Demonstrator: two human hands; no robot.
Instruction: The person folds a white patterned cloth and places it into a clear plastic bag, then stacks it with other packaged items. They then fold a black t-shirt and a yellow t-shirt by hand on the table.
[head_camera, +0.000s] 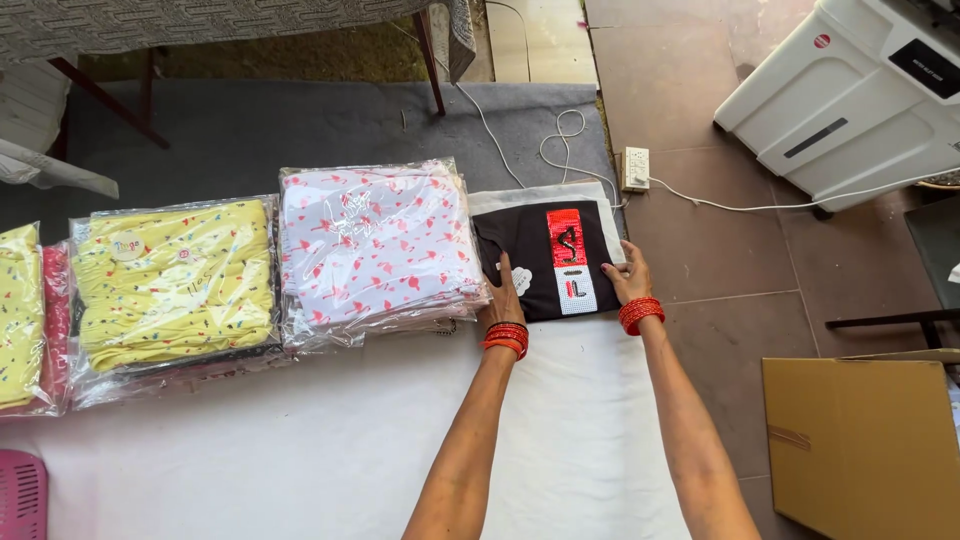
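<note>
Folded black garment (540, 262): left hand (505, 292), right hand (628, 277) flank it, fingers flat, holding nothing; uneven pressure could skew folds.

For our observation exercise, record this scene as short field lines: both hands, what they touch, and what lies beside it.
left hand: flat on the near left edge of the folded black garment
right hand: flat on its near right edge
garment: black, red and white patch, lying on a white sheet
beside it: bagged white-and-red clothes stack, then bagged yellow stack
far right: cardboard box
</note>
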